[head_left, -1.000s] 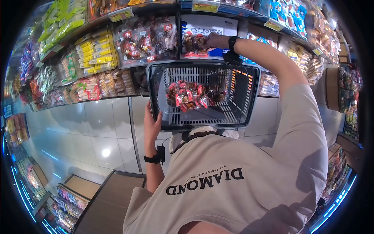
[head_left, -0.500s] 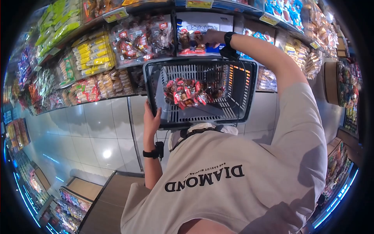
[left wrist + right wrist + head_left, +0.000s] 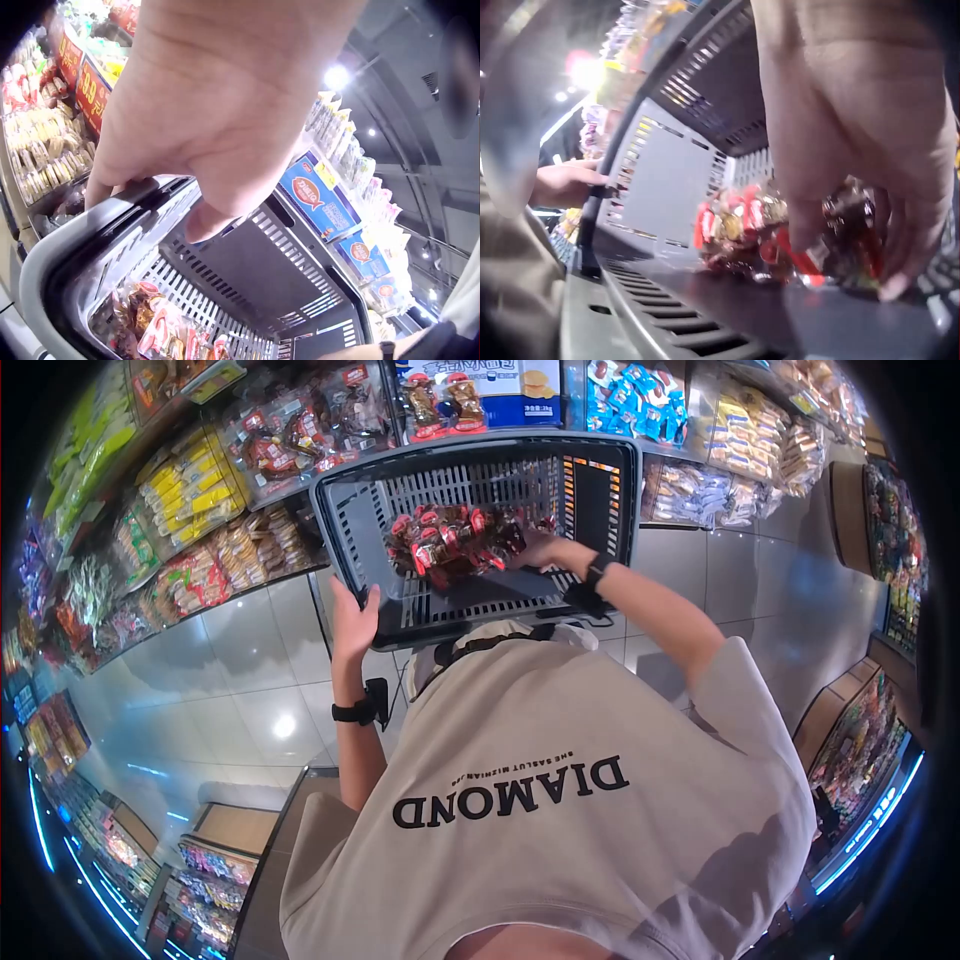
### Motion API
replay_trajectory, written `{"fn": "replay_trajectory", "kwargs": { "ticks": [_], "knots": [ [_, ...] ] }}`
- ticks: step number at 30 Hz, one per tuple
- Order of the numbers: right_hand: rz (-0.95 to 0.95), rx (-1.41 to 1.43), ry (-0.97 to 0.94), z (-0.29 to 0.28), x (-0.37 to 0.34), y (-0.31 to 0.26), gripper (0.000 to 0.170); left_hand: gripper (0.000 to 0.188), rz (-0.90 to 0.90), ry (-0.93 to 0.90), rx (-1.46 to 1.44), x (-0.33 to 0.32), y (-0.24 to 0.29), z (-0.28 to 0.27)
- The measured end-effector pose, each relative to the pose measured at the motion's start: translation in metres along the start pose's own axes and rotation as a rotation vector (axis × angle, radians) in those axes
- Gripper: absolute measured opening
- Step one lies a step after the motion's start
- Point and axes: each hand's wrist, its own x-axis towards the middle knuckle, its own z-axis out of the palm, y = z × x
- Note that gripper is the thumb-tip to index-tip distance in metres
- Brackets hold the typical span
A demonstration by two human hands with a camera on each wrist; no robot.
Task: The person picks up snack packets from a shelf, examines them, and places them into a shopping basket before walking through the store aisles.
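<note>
Currently in the basket: a pile of red packets (image 3: 440, 545) lies in the left and middle part of the grey basket (image 3: 350, 530), in front of the person's waist.
Right grip: the right grip (image 3: 545, 550) is down inside, at the pile's right end, fingers and thumb curled on a dark packet (image 3: 851, 232); blur hides how firmly.
Left grip: the left grip (image 3: 355, 622) clamps the basket's left rim, thumb inside, fingers outside.
Tipping risk: no hand holds the basket's right side, so a hard downward push there might tilt it and slide the pile; whether the body or shelf bears some weight, I cannot tell.
Snagging risk: the right wrist camera (image 3: 583, 598) sits at the near rim, so a careless lift of the arm could catch it and jerk the basket.
Slipping risk: the wrappers look glossy, so a loose pinch may drop a packet, or one clinging to the fingers may get dragged out.
Head view only: blue packets (image 3: 635, 405) on the far right of the shelf, and the tiled floor (image 3: 250, 660) to the left.
Left wrist view only: a red price sign (image 3: 94, 86) and the ceiling lights beyond.
Right wrist view: the dark packet between thumb and fingers, which the head view shows too small to judge.
</note>
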Motion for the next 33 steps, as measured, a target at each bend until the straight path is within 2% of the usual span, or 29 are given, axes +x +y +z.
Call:
{"fn": "replay_trajectory", "kwargs": {
  "ticks": [1, 3, 4, 5, 7, 8, 9, 11, 12, 13, 15, 16, 18, 19, 20, 21, 23, 25, 26, 27, 29, 30, 31, 32, 33],
  "knots": [
    [-0.004, 0.008, 0.002, 0.013, 0.012, 0.007, 0.063, 0.050, 0.006, -0.001, 0.007, 0.000, 0.006, -0.004],
    [0.026, 0.371, -0.122, 0.027, 0.027, 0.011, 0.063, 0.062, -0.133, -0.149, -0.065, 0.002, 0.023, -0.014],
    [-0.008, 0.514, 0.007, 0.034, 0.020, 0.003, 0.050, 0.062, -0.130, -0.149, -0.058, 0.002, 0.021, -0.013],
    [-0.013, 0.520, 0.007, 0.035, 0.027, 0.005, 0.050, 0.064, -0.107, -0.124, -0.049, 0.002, 0.018, -0.011],
    [-0.053, 0.818, -0.198, 0.037, 0.051, 0.013, 0.034, 0.067, -0.077, -0.102, -0.036, 0.001, 0.013, -0.006],
    [-0.099, 0.835, -0.196, 0.039, 0.060, 0.018, 0.024, 0.069, 0.006, 0.017, 0.062, -0.001, 0.013, -0.002],
    [-0.105, 0.838, -0.190, 0.040, 0.065, 0.026, 0.024, 0.071, 0.092, 0.140, 0.158, 0.000, 0.012, 0.001],
    [-0.491, 0.370, -0.012, 0.034, 0.058, 0.027, 0.020, 0.068, 0.147, 0.201, 0.183, -0.004, 0.040, -0.004],
    [-0.487, 0.594, -0.074, 0.031, 0.049, 0.020, 0.020, 0.065, 0.193, 0.259, 0.208, -0.007, 0.058, -0.009],
    [-0.493, 0.593, -0.074, 0.031, 0.053, 0.015, 0.020, 0.065, 0.195, 0.265, 0.210, -0.009, 0.076, -0.013],
    [-0.078, 0.877, -0.128, 0.035, 0.069, 0.017, 0.021, 0.055, 0.331, 0.396, 0.249, -0.010, 0.104, -0.017],
    [-0.181, 0.815, -0.155, 0.008, 0.024, 0.000, 0.021, 0.055, 0.333, 0.399, 0.245, -0.009, 0.103, -0.016],
    [-0.234, 0.775, -0.077, -0.008, -0.033, -0.027, 0.020, 0.042, 0.261, -0.042, -0.166, -0.003, 0.099, -0.011],
    [-0.287, 0.736, -0.005, -0.014, -0.055, -0.041, 0.020, 0.033, 0.238, -0.156, -0.287, -0.002, 0.119, -0.004],
    [-0.306, 0.551, 0.094, -0.019, -0.078, -0.053, 0.028, 0.040, 0.153, -0.358, -0.318, -0.006, 0.138, -0.002],
    [-0.638, 0.308, 0.326, -0.016, -0.092, -0.062, 0.034, 0.057, 0.149, -0.545, -0.386, -0.006, 0.141, 0.008],
    [-0.738, 0.235, 0.388, -0.014, -0.134, -0.089, 0.040, 0.072, 0.070, -0.650, -0.534, -0.012, 0.134, 0.034],
    [-0.896, 0.233, 0.397, -0.016, -0.168, -0.105, 0.043, 0.072, 0.106, -0.611, -0.849, -0.012, 0.150, 0.040],
    [-0.911, 0.116, 0.386, -0.022, -0.180, -0.108, 0.057, 0.063, -0.075, -0.521, -0.972, -0.012, 0.155, 0.039],
    [-0.971, 0.044, 0.452, -0.021, -0.183, -0.107, 0.056, 0.057, -0.106, -0.592, -1.108, -0.009, 0.157, 0.032],
    [-1.163, 0.176, 0.381, -0.026, -0.186, -0.106, 0.044, 0.053, -0.112, -0.567, -1.037, 0.000, 0.142, 0.035],
    [-1.047, 0.241, 0.334, -0.033, -0.191, -0.105, 0.036, 0.048, -0.074, -0.493, -0.958, 0.003, 0.135, 0.038],
    [-0.931, 0.304, 0.283, -0.043, -0.198, -0.108, 0.027, 0.048, -0.078, -0.492, -0.957, 0.000, 0.137, 0.034],
    [-0.886, 0.437, 0.477, -0.051, -0.203, -0.114, 0.022, 0.046, -0.070, -0.544, -0.999, -0.001, 0.145, 0.026],
    [-0.782, 0.417, 0.520, -0.063, -0.201, -0.114, 0.028, 0.044, -0.060, -0.596, -1.041, -0.001, 0.153, 0.018]
  ]
}}
